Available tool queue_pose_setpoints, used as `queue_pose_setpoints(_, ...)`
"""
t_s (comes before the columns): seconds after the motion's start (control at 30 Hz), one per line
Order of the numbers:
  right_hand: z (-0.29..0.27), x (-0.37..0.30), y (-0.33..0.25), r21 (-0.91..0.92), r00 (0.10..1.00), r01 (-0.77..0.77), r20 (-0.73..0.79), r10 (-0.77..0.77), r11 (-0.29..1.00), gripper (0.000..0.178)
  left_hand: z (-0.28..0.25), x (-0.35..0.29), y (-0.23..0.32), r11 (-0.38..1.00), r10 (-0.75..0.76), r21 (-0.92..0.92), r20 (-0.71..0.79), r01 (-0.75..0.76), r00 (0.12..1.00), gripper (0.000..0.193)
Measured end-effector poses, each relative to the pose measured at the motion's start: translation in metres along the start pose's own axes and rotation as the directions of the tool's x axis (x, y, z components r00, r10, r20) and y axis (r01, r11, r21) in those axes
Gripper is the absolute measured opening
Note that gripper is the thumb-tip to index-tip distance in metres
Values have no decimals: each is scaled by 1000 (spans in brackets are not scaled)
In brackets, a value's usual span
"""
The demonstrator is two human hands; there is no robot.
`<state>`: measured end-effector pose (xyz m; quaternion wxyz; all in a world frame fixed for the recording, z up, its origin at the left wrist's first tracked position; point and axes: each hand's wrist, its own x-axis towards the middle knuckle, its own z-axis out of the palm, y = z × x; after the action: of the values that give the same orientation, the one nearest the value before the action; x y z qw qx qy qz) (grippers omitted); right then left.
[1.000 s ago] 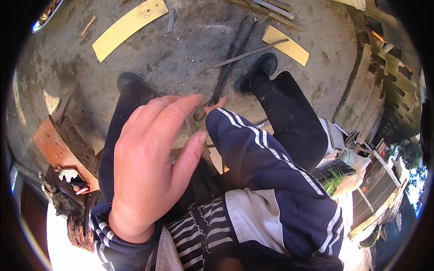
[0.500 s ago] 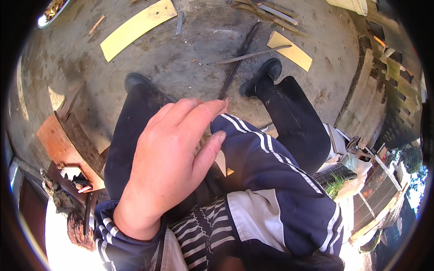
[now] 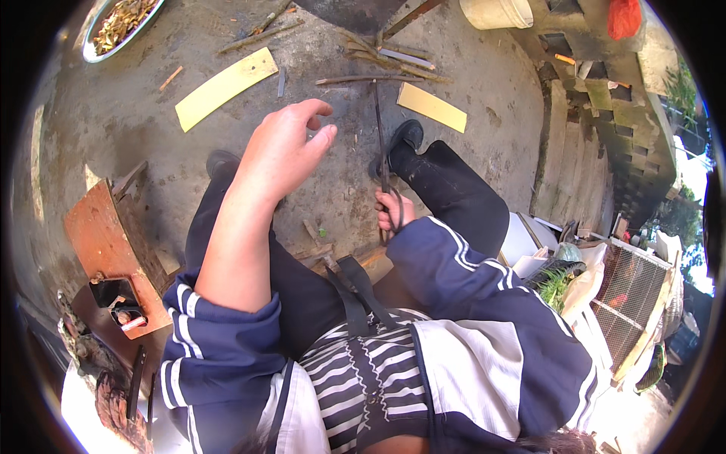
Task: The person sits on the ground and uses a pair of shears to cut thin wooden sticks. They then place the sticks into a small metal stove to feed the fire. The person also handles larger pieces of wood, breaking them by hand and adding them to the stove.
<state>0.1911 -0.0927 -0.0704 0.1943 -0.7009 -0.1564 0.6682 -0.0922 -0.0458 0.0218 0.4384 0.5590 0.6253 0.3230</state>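
Observation:
My left hand (image 3: 291,147) hovers over the floor in front of my left knee, thumb and fingers apart, with nothing in it. My right hand (image 3: 395,208) is closed round the looped handle of long, thin, dark metal tongs (image 3: 380,129), which point away from me between my feet. At their far tip a brown stick (image 3: 355,80) lies crosswise; whether the tongs grip it or only touch it I cannot tell. Yellow boards lie to either side: a longer one (image 3: 227,87) at the left and a shorter one (image 3: 432,107) beside my right shoe.
More sticks (image 3: 261,36) lie farther off, near a basin of wood chips (image 3: 121,26) and a white bucket (image 3: 495,13). At my left stands a reddish wooden board (image 3: 106,242). Planks (image 3: 563,144) and a wire-mesh crate (image 3: 628,291) are at my right.
The view has shifted, showing more of the far floor. My left hand has moved forward, away from my body, uncovering my right hand on the tongs. The stick now lies nearly square across their tip.

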Motion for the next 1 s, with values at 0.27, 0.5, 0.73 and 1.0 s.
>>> queue_pose_setpoints(0.27,-41,-107,6,-228,994,-60,75,79,972,20,23,-27,0,988,-30,150,-15,32,999,27)
queue_pose_setpoints(0.5,-36,-62,31,-364,906,421,212,-366,831,41,53,-38,7,971,138,160,236,-178,962,28)
queue_pose_setpoints(0.73,4,6,24,-701,822,528,278,-497,480,41,37,-36,6,982,107,139,135,-126,985,29)
queue_pose_setpoints(1.0,27,-4,21,-825,801,470,249,-545,315,50,27,-28,0,990,101,92,95,-110,990,30)
